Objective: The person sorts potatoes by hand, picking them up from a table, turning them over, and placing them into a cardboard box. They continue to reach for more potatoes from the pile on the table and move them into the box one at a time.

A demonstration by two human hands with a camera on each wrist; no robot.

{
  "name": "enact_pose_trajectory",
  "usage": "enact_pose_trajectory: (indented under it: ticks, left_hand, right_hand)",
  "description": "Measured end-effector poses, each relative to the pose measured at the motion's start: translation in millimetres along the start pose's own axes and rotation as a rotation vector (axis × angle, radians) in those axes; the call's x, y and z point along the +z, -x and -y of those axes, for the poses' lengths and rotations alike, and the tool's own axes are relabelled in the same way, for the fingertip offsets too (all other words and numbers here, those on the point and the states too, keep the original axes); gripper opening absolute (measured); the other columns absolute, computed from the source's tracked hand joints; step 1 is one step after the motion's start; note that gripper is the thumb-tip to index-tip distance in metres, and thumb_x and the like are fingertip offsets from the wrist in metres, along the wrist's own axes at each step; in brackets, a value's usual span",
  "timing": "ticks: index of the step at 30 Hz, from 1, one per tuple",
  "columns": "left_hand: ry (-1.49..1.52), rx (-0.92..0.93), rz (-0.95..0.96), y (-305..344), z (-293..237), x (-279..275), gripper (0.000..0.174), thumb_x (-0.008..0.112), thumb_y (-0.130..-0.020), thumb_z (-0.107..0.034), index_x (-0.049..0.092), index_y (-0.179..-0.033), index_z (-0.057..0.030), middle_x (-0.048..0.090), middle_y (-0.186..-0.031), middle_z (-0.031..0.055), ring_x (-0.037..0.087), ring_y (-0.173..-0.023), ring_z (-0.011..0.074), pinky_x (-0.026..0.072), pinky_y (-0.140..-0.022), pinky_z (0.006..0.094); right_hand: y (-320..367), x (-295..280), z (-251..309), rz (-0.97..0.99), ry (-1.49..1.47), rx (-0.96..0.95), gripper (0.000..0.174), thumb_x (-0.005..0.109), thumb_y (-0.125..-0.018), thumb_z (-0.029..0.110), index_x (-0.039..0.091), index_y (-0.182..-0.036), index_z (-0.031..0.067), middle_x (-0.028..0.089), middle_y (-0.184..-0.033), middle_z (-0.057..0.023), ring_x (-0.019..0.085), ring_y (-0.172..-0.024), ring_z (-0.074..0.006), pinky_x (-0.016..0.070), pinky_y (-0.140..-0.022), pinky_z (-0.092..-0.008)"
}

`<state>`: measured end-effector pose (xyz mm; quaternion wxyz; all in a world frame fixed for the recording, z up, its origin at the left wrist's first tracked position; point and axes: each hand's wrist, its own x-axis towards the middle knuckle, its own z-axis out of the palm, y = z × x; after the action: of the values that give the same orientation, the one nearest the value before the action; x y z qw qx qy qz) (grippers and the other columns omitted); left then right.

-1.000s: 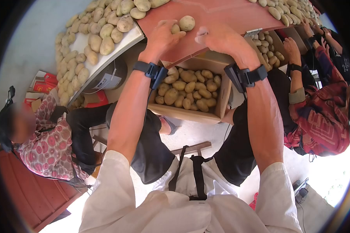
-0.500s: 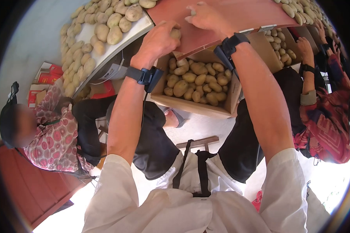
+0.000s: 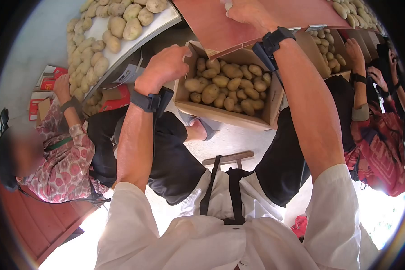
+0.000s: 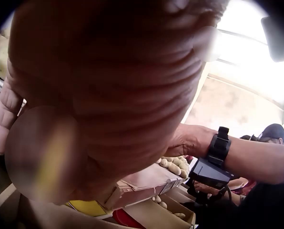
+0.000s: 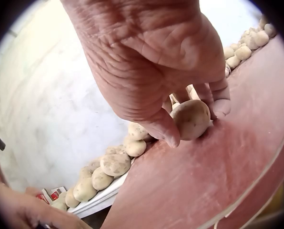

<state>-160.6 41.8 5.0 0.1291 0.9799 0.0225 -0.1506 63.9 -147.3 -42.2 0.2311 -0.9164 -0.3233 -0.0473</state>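
Note:
On the red board, my right hand holds a potato, thumb on one side and fingers on the other. In the head view this right hand is at the top edge, its potato hidden. My left hand is lower, beside the left rim of a cardboard box of potatoes. Its fingers bend downward in the left wrist view, where a round blurred patch covers part of the hand; I cannot tell whether it holds anything.
Potatoes are heaped on a white surface at the left, more at the far right of the red board. Another box of potatoes stands to the right. One person sits at the left, another at the right.
My left hand has come down from the red board, where it gripped a potato, to the box's left side. The right hand has moved farther over the board; the potato lying there has left the head view.

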Motion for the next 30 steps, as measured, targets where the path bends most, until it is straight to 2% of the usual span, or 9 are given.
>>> enact_pose_trajectory:
  ticks: [1,3,10,16,18,21,24,28,30]
  left_hand:
    - [0.007,0.002,-0.025,-1.9,1.7,-1.7,0.046,0.071,-0.087,-0.020,0.068,-0.131,-0.0047,0.070,-0.125,0.0219,0.066,-0.118,0.0409,0.0520,-0.102,0.0459]
    - [0.036,-0.016,-0.024,-5.9,2.6,-3.2,0.046,0.071,-0.089,-0.021,0.068,-0.130,-0.0036,0.071,-0.125,0.0226,0.066,-0.118,0.0410,0.0523,-0.102,0.0459]
    - [0.104,-0.015,-0.005,-19.5,-0.1,-10.1,0.044,0.069,-0.094,-0.028,0.068,-0.128,-0.0009,0.073,-0.121,0.0245,0.068,-0.114,0.0424,0.0533,-0.098,0.0455]
    - [0.145,-0.043,0.008,-25.3,17.7,-20.9,0.044,0.070,-0.094,-0.030,0.068,-0.127,-0.0011,0.073,-0.122,0.0239,0.069,-0.114,0.0412,0.0535,-0.098,0.0456]
    - [0.155,-0.042,0.004,-25.6,24.3,-22.7,0.044,0.070,-0.094,-0.030,0.068,-0.127,-0.0009,0.073,-0.122,0.0238,0.070,-0.114,0.0408,0.0536,-0.098,0.0455]
    - [0.166,-0.047,-0.002,-27.8,28.5,-25.3,0.043,0.070,-0.094,-0.030,0.068,-0.126,-0.0006,0.073,-0.122,0.0235,0.070,-0.114,0.0403,0.0539,-0.097,0.0454]
    - [0.163,-0.030,-0.007,-30.6,31.8,-25.9,0.043,0.070,-0.094,-0.030,0.068,-0.125,-0.0003,0.073,-0.121,0.0234,0.070,-0.113,0.0402,0.0541,-0.097,0.0451]
    - [0.136,-0.025,-0.011,-28.4,21.7,-29.1,0.042,0.069,-0.095,-0.031,0.068,-0.124,-0.0005,0.074,-0.118,0.0229,0.071,-0.111,0.0403,0.0544,-0.096,0.0451]
    - [0.130,-0.022,-0.008,-28.9,18.0,-30.8,0.042,0.069,-0.095,-0.031,0.068,-0.124,-0.0005,0.074,-0.117,0.0229,0.071,-0.109,0.0402,0.0545,-0.095,0.0450]
  right_hand:
    - [-0.6,-2.0,2.8,0.007,0.004,-0.002,0.024,0.059,-0.092,0.021,0.074,-0.105,0.0082,0.072,-0.112,-0.0235,0.067,-0.104,-0.0447,0.0532,-0.089,-0.0569]
    - [0.0,-6.3,5.9,0.059,0.057,-0.227,0.020,0.065,-0.087,0.023,0.075,-0.096,0.0072,0.074,-0.106,-0.0207,0.068,-0.103,-0.0419,0.0537,-0.089,-0.0543]
    - [24.3,-62.3,47.6,0.410,0.090,-0.092,0.022,0.071,-0.079,0.023,0.077,-0.092,0.0064,0.074,-0.098,-0.0194,0.068,-0.099,-0.0394,0.0543,-0.087,-0.0509]
    - [27.1,-57.5,56.7,0.451,0.116,-0.315,0.025,0.071,-0.082,0.022,0.076,-0.098,0.0036,0.073,-0.096,-0.0219,0.068,-0.098,-0.0427,0.0544,-0.083,-0.0536]
    - [34.6,-65.1,59.2,0.637,0.026,-0.113,0.043,0.072,-0.084,0.024,0.071,-0.123,0.0074,0.073,-0.118,-0.0175,0.069,-0.105,-0.0376,0.0539,-0.090,-0.0453]
    - [45.4,-89.6,63.6,0.791,-0.015,0.024,0.048,0.075,-0.078,0.027,0.072,-0.121,0.0063,0.072,-0.119,-0.0182,0.069,-0.105,-0.0374,0.0540,-0.091,-0.0433]
    - [66.6,-104.0,53.5,0.924,-0.050,0.026,0.050,0.075,-0.078,0.030,0.072,-0.122,0.0064,0.072,-0.118,-0.0190,0.069,-0.107,-0.0361,0.0538,-0.091,-0.0426]
    - [104.1,-98.0,31.3,1.015,-0.127,0.077,0.049,0.071,-0.083,0.028,0.072,-0.127,0.0075,0.073,-0.120,-0.0192,0.069,-0.112,-0.0354,0.0539,-0.095,-0.0424]
    - [113.9,-99.2,25.8,0.975,-0.047,0.040,0.046,0.070,-0.084,0.027,0.073,-0.126,0.0075,0.073,-0.120,-0.0193,0.069,-0.112,-0.0361,0.0541,-0.095,-0.0432]
